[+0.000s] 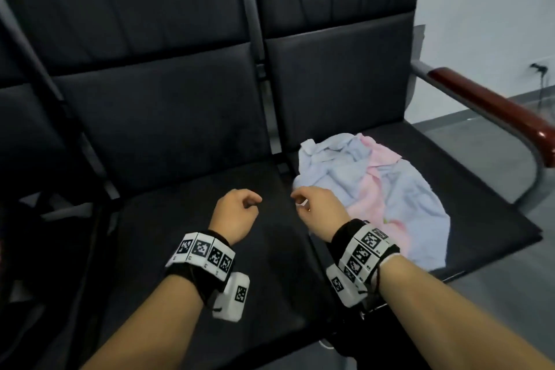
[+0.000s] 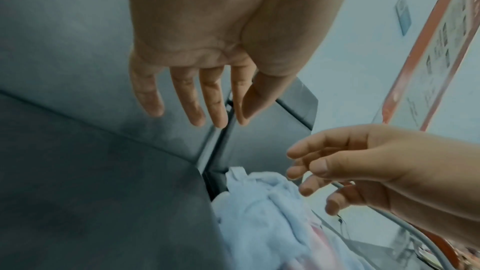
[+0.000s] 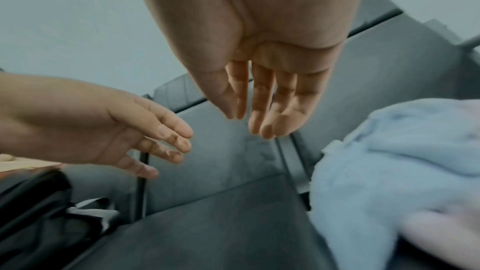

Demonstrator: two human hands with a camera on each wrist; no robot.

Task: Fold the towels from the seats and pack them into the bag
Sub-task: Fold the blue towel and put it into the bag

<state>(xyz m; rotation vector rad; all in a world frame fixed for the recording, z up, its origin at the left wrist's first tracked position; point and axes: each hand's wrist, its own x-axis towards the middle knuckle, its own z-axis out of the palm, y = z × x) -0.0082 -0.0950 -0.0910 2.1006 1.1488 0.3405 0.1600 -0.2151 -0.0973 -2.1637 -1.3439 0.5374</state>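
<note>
Both forearms reach in from the bottom of the head view, each with a black wrist band [image 1: 204, 255] carrying white blocks printed with black square markers. Above the middle seat [image 1: 186, 219] the left hand [image 1: 235, 215] hovers with nothing in it; the wrist views show its fingers [image 2: 187, 98] loosely extended and slightly spread. Just beside it, the right hand [image 1: 318, 210] hangs over the gap between the two seats, also empty, its fingers [image 3: 262, 106] relaxed and pointing down, with the thumb lying close to them. Near the right hand, on the right seat [image 1: 480, 189], lies a crumpled heap of towels [image 1: 387, 189], pale blue with pink cloth mixed through it; the hand is close to the heap's near left edge but not touching it in the wrist views. Black padded backrests [image 1: 168, 24] rise behind both seats. A dark red armrest [image 1: 492, 111] on a grey metal frame borders the right seat. Something black, possibly the bag [image 3: 33, 213], sits at the left, though I cannot tell for sure.
</note>
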